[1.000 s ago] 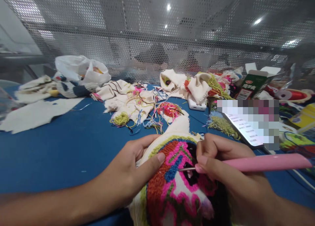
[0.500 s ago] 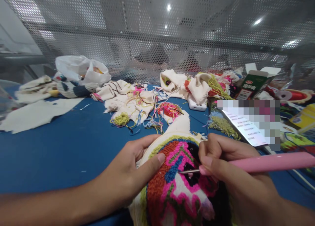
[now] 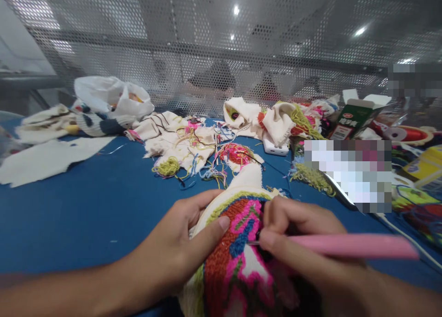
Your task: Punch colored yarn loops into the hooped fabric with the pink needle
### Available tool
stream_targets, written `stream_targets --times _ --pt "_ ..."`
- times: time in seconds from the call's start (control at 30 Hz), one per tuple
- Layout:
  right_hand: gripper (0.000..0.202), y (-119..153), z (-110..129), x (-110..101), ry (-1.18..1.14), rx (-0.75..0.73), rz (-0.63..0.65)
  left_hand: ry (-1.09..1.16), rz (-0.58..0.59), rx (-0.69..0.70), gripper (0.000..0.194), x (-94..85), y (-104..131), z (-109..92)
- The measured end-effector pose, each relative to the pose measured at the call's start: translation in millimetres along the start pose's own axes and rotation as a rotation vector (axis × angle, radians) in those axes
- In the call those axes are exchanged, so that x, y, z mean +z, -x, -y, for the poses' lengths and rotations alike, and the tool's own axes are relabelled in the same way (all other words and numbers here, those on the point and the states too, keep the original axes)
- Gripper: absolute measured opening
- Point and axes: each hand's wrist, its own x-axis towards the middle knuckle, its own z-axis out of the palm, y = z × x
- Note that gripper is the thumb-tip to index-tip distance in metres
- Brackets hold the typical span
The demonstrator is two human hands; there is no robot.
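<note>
My left hand (image 3: 188, 236) grips the left rim of a round embroidery hoop (image 3: 214, 205), thumb on top of the worked cloth and fingers behind. Thick loops of rust, pink, blue, green and black yarn cover the cloth, with a bare white patch (image 3: 254, 264) near its middle. In my right hand (image 3: 293, 234) is a punch needle with a pink handle (image 3: 352, 245), held between closed fingers. Its metal tip points left and meets the cloth at the lower edge of the blue yarn patch (image 3: 240, 243). My right hand hides the right part of the design.
Cream cloth scraps and yarn tangles (image 3: 167, 166) lie across the blue table (image 3: 138, 197). A phone (image 3: 340, 188), partly blurred out, and a green box (image 3: 352, 119) are at right. A white plastic bag (image 3: 110, 96) and a perforated metal screen (image 3: 155, 49) stand behind.
My right hand and the punch needle have shifted left, and the handle's far end has dropped lower. The needle tip is now at the blue patch's lower edge. My left hand keeps its hold.
</note>
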Motion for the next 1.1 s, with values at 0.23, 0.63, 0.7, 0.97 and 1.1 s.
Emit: stream_targets --times 0.23,0.63,0.7,0.97,1.1 --pt "0.028 6 -10 -8 -0.306 0.037 -0.102 -0.034 -0.002 -0.013 0.042 -0.7 1 0" --pt "0.02 -2 3 -2 0.096 -0.1 0.122 -0.038 -0.012 -0.002 0.043 -0.1 1 2" --pt "0.014 -5 3 1 0.164 -0.154 0.191 -0.04 -0.015 -0.001 0.042 0.4 1 3" --pt "0.027 9 -9 -6 -0.188 0.083 -0.033 -0.011 -0.015 -0.019 0.042 -0.4 -1 2" --pt "0.027 9 -11 -10 -0.285 0.115 -0.013 0.018 -0.007 -0.022 0.041 -0.3 -1 1"
